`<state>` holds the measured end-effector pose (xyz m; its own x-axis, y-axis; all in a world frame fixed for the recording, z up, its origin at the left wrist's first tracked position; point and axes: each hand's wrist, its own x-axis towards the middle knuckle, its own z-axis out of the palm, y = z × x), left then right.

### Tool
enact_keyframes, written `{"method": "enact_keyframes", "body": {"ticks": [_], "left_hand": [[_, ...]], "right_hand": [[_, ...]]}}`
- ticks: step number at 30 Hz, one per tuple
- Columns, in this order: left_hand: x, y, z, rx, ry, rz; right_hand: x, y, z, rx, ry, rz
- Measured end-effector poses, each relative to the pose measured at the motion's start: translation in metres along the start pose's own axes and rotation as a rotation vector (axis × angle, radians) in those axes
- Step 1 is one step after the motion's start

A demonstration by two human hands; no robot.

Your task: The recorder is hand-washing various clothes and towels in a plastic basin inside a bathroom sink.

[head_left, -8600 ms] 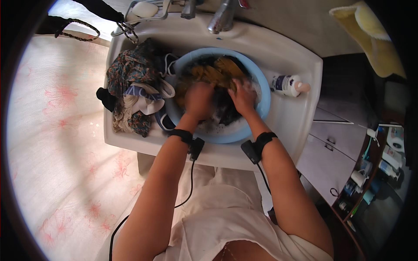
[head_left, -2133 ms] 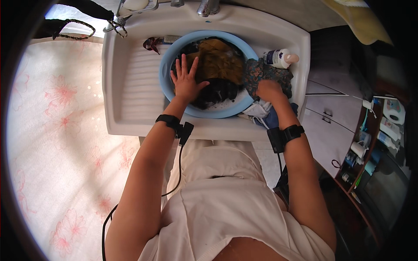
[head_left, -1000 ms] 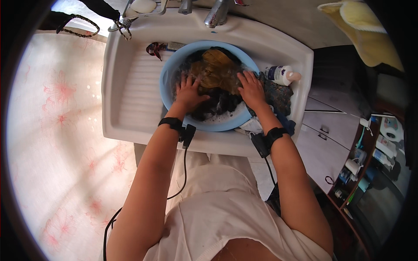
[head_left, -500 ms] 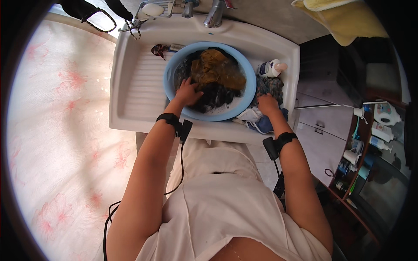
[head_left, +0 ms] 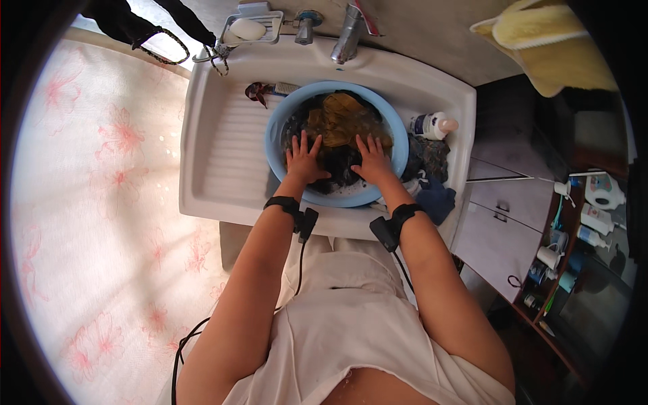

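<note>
A light blue basin (head_left: pixel 272 145) sits in the white sink, holding soapy water and wet clothes. Among them are a brown cloth (head_left: pixel 339 121) near the middle and dark clothes (head_left: pixel 341 164) around and below it. Over the left side of the basin, my left hand (head_left: pixel 306 162) is open, its fingers spread on or just above the dark cloth. On the other side my right hand (head_left: pixel 372 163) is also open with fingers apart, close to the brown cloth. Neither hand grips anything. Whether the palms press on the clothes I cannot tell.
Right of the basin lie a patterned dark cloth (head_left: pixel 430 156), a blue garment (head_left: pixel 435 201) and a white bottle (head_left: pixel 434 126). A brush (head_left: pixel 285 88) lies on the sink (head_left: pixel 219 142) behind the basin. Beyond are a tap (head_left: pixel 347 37) and a soap dish (head_left: pixel 275 27).
My right hand has left the clothes beside the basin and moved left over the basin, fingers spread. My left hand's fingers have spread too. The whole view has shifted slightly.
</note>
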<state>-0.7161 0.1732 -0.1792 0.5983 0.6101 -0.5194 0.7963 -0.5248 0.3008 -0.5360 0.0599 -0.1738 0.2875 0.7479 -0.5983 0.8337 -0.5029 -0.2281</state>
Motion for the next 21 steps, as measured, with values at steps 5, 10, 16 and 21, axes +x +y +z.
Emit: {"method": "enact_keyframes", "body": {"ticks": [5,10,16,21], "left_hand": [[0.011,-0.004,0.009,-0.001,-0.013,0.020],[0.026,-0.010,0.019,0.002,0.026,0.037],[0.035,-0.010,0.021,0.026,-0.004,0.060],[0.033,-0.014,0.013,0.056,-0.056,0.084]], "right_hand": [[0.012,0.002,0.015,-0.057,0.045,0.010],[0.026,-0.003,0.014,-0.001,0.025,0.064],[0.038,0.027,0.042,0.026,0.362,-0.159],[0.036,0.040,0.038,-0.009,0.383,-0.260]]}}
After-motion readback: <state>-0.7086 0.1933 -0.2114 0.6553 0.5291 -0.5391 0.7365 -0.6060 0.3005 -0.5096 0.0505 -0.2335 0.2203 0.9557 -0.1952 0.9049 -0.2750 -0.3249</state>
